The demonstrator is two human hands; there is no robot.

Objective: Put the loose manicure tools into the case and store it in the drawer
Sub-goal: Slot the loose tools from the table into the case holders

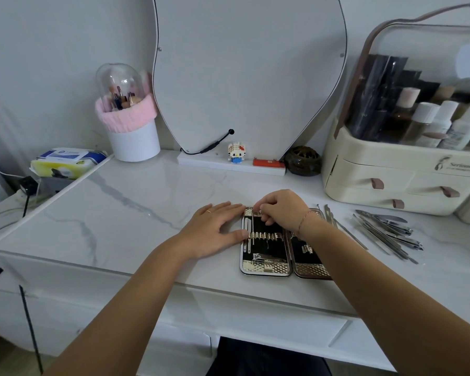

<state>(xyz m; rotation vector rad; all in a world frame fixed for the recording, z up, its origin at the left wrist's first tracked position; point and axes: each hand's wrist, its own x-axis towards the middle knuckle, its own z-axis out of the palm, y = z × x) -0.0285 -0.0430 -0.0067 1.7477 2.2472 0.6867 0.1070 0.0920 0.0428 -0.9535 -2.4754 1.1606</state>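
Head view: left hand [215, 229] flat against case [266, 257]; right hand [282, 210] curled atop, grip unclear.

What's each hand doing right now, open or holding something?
Left hand: open, flat on the table, fingertips against the case.
Right hand: fingers curled, pinching a thin tool at the case's top.
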